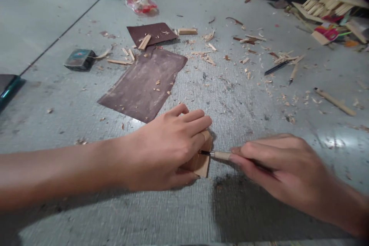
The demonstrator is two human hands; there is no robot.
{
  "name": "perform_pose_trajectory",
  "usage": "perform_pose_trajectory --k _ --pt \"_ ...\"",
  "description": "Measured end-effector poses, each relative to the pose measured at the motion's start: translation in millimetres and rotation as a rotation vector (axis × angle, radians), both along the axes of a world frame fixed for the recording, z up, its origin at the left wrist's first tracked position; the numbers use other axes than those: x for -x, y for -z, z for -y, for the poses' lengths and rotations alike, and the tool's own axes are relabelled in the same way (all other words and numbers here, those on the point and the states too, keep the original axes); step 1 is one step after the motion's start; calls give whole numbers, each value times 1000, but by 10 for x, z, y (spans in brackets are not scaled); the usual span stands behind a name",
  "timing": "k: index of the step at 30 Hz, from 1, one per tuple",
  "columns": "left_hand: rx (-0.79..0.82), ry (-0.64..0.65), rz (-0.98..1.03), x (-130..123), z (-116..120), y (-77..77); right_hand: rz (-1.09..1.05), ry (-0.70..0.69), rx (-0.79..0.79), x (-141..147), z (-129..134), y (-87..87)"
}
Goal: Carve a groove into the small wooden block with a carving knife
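A small flat piece of light wood (202, 167) lies on the grey tabletop, partly covered by my left hand (173, 146). The left fingers curl over its far side and the thumb presses along its near edge. My right hand (276, 165) is closed around the pale wooden handle of a carving tool (221, 155). The tool's dark metal tip touches the wood close to the left fingers. What the tip has cut is mostly hidden.
Two brown sandpaper sheets (144, 80) lie beyond my hands, with wood shavings (209, 59) scattered around. A small box (80, 60) sits at left. More carving tools (334, 102) lie at right, near a pile of wood pieces (325, 5). A plastic bag (141, 0) is at the back.
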State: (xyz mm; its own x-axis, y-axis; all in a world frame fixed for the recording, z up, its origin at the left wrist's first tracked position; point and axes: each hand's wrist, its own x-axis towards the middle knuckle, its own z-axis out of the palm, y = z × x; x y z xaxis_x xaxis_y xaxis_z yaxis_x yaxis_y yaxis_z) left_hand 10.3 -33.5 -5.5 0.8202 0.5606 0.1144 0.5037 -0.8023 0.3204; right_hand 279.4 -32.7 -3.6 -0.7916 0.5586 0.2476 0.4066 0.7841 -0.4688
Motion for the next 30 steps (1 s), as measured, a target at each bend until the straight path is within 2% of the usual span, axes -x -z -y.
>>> perform_pose_trajectory --k 9,13,18,20,23,25,27,30 --pt "-5 34 -9 -9 -18 -11 41 -106 -219 -108 33 145" --pt "25 10 -33 -11 -14 -40 -1 -113 -161 -83 -22 154" --pt "7 19 -33 -15 -19 -43 -74 15 -15 -8 45 165" --pt "1 35 -32 -15 -26 -37 -61 17 -61 -10 100 179" --pt "-26 38 -51 -19 -25 -37 18 -63 -214 -41 152 200" --pt "-45 33 -51 -23 -19 -41 41 -99 -258 -49 147 212" --pt "-42 27 -41 -22 -13 -43 10 -82 -235 -32 110 219" --pt "-7 7 -38 -7 -6 -41 -75 25 -21 24 21 204"
